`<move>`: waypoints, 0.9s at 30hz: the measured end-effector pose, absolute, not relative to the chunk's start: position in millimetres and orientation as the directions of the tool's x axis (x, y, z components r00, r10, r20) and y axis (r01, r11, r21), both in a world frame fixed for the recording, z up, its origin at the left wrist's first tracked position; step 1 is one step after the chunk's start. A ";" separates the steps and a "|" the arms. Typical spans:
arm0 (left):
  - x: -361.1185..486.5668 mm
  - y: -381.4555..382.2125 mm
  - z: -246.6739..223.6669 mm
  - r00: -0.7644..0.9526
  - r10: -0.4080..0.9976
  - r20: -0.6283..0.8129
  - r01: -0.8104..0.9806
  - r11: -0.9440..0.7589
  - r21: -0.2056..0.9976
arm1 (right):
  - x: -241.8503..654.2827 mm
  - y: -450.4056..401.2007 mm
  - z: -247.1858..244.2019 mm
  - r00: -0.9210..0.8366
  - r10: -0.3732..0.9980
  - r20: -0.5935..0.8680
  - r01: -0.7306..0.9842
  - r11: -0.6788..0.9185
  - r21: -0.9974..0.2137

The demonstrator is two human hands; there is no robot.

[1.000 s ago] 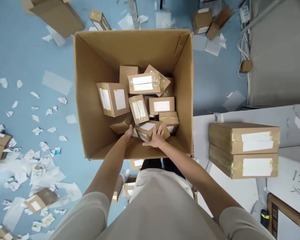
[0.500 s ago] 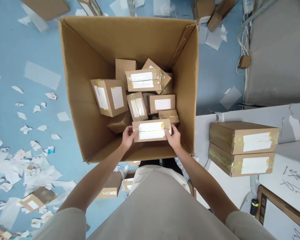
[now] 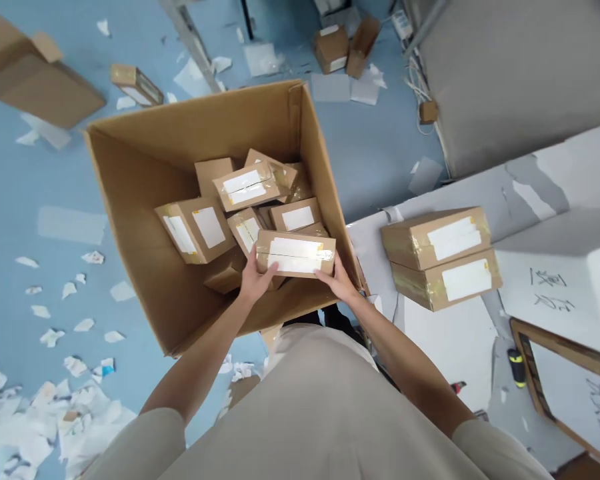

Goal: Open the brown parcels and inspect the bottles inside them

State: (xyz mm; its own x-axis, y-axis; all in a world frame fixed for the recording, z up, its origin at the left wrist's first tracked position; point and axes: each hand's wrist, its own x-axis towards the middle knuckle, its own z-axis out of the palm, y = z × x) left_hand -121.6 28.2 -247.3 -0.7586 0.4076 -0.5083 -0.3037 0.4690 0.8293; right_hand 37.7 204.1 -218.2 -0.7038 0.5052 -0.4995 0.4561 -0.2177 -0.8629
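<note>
A small brown cardboard box (image 3: 296, 253) with a white label and clear tape is held level between both hands, over the near part of a large open carton. My left hand (image 3: 257, 279) grips its left end, thumb on the front face. On the right end, my right hand (image 3: 339, 280) is closed in the same way. Below, inside the large carton (image 3: 130, 280), lie several smaller labelled boxes. Among them are a taped box (image 3: 246, 187) on top of others and a bigger box (image 3: 196, 230) at the left. The held box hides part of the pile.
Two stacked labelled boxes (image 3: 440, 257) stand on the white table (image 3: 445, 347) at my right. A black and yellow object (image 3: 517, 368) lies near a framed board (image 3: 570, 393). Paper scraps (image 3: 55, 413) litter the blue floor. A metal leg (image 3: 193, 43) rises beyond the carton.
The held box looks larger and higher, raised toward me in both hands. My view has turned toward the right, so the large carton appears tilted and shifted left.
</note>
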 end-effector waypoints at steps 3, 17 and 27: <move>-141.6 13.4 -197.2 -0.797 0.495 -0.347 -0.042 0.528 0.848 | 55.0 195.6 -174.8 -0.757 0.476 -0.448 0.401 -0.205 -0.893; -17.9 135.8 -38.6 -0.048 0.997 -0.052 0.485 0.069 0.872 | 305.9 163.0 -56.9 -0.343 0.936 -0.084 0.277 0.015 -0.961; 228.9 220.0 -96.1 0.360 0.927 -0.102 0.414 -0.061 0.908 | 500.4 126.4 -110.9 0.198 0.968 -0.152 0.284 -0.205 -0.937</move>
